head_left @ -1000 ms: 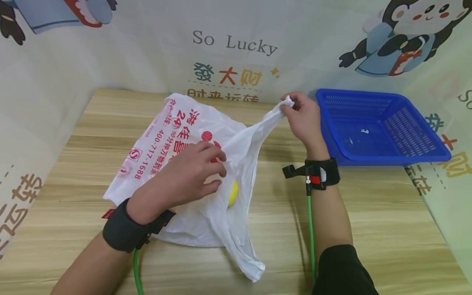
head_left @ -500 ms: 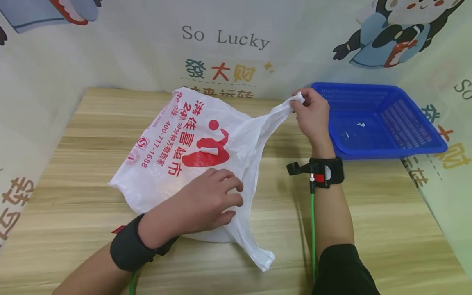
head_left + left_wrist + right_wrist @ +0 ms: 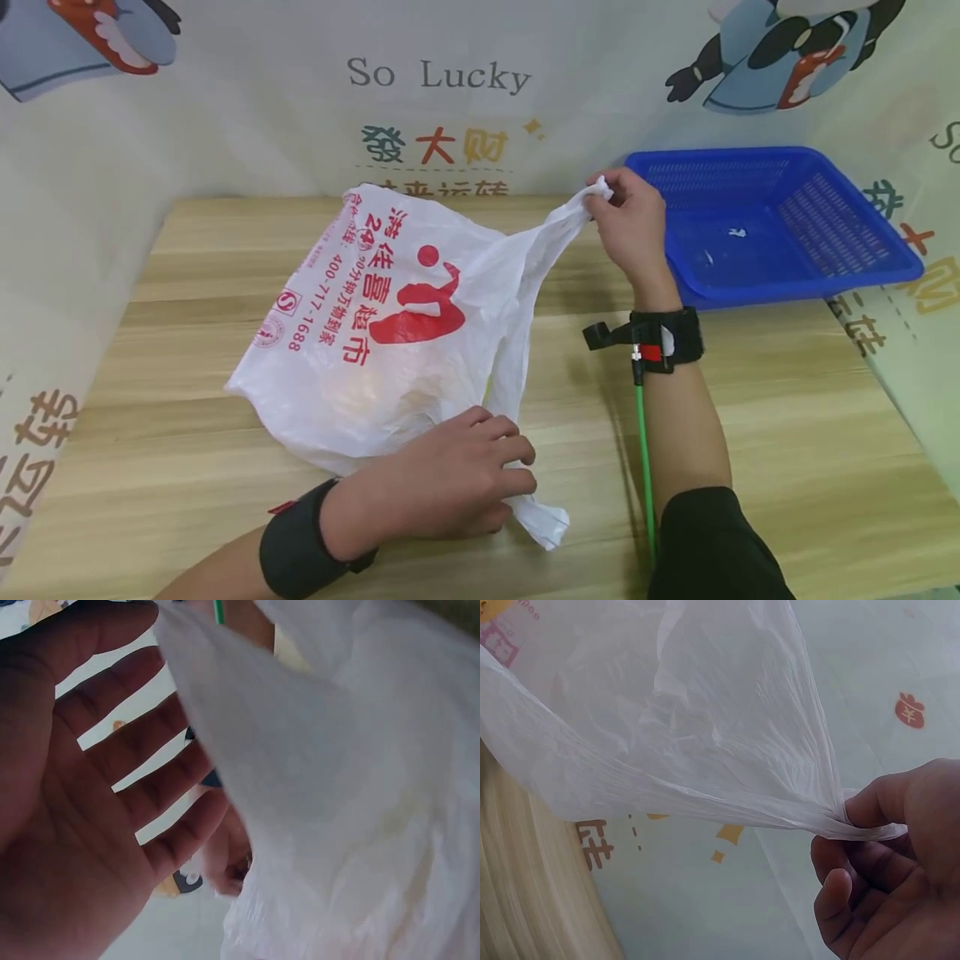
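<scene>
A white plastic shopping bag (image 3: 442, 292) with red print lies on the table, bulging at its lower middle. A sliver of something yellow shows at its mouth; what it is stays hidden. At the upper right, my right hand (image 3: 630, 225) pinches one bag handle between thumb and fingers and stretches it out, as the right wrist view also shows. My left hand (image 3: 457, 475) is over the lower side of the bag, close to the other handle (image 3: 543, 523). In the left wrist view, the left fingers (image 3: 142, 742) are spread and nearly straight behind the bag's edge, the thumb at that edge.
A blue plastic basket (image 3: 780, 283) stands at the back right, just beyond my right hand, with small white scraps on its bottom. The wooden table (image 3: 810, 467) meets a printed cloth backdrop (image 3: 262, 108) at the back and sides. A green cable (image 3: 643, 467) runs along the right forearm.
My left hand has moved right and toward the near edge, from above the bag's print to beside the lower handle. My right hand keeps its pinch; the bag shifted slightly right.
</scene>
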Available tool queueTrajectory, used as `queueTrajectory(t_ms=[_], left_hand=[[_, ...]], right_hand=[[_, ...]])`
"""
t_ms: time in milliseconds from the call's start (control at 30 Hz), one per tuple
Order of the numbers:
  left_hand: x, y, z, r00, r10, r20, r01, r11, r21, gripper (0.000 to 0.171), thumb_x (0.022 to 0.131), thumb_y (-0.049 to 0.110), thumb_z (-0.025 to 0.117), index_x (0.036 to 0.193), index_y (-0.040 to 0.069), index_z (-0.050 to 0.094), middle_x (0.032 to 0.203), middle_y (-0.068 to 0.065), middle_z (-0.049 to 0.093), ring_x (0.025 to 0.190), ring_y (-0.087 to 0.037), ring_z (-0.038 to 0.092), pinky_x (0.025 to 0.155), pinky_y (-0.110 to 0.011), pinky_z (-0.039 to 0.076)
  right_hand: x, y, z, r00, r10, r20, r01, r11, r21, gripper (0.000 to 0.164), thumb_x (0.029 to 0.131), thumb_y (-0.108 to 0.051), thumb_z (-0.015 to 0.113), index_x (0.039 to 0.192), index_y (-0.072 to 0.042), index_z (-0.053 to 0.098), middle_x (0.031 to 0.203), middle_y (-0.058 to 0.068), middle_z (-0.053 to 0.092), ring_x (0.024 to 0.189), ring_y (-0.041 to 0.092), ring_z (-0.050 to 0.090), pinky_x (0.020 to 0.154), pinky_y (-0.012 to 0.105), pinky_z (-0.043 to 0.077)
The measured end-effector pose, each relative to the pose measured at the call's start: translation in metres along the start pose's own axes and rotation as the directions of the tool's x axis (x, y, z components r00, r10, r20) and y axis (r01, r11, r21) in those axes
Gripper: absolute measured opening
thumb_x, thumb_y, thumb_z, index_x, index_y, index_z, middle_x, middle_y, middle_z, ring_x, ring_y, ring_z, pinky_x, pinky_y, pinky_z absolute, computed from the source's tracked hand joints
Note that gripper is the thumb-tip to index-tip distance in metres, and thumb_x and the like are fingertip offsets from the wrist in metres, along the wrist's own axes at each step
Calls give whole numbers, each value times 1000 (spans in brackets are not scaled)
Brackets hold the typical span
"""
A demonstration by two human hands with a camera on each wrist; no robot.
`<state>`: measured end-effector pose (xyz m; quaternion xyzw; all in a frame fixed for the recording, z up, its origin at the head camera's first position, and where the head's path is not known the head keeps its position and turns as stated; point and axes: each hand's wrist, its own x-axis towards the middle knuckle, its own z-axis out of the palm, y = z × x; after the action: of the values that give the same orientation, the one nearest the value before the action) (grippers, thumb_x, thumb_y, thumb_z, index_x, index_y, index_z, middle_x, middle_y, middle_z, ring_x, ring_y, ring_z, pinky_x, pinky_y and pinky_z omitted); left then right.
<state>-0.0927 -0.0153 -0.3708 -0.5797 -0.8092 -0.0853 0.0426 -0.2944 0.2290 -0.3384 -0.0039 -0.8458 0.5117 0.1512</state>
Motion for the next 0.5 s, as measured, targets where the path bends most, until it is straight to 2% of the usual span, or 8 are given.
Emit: queueTrajectory(t_ms=[233, 333, 500], left_hand=[[6, 9, 16, 997, 76, -11, -76, 997, 33, 7, 91, 31, 73, 97, 28, 76, 108, 7, 68, 101, -12, 58, 90, -29, 47], [9, 11, 23, 995, 93, -31, -91, 994, 64, 4, 91, 29, 74, 89, 29, 77, 97, 8, 64, 92, -11, 56, 82, -27, 45], [15, 14, 39, 986, 141, -89, -122, 975, 188, 17, 89, 23, 73, 75, 31, 70, 73, 11, 52, 71, -10, 49, 68, -25, 36]], right_hand=[[1, -3, 1, 1000, -5, 10, 5, 1000, -17, 22, 98, -9, 61, 118, 0, 67, 112, 15, 67, 88, 17, 58, 73, 23, 48], [2, -3, 1, 1000, -14, 14, 14, 1000, -25, 22, 98, -8, 62, 117, 0, 68, 109, 15, 68, 86, 16, 58, 73, 23, 47], [2, -3, 1, 1000, -7, 24, 7, 1000, -16, 22, 98, -8, 62, 117, 0, 68, 109, 14, 68, 88, 16, 59, 75, 23, 49]])
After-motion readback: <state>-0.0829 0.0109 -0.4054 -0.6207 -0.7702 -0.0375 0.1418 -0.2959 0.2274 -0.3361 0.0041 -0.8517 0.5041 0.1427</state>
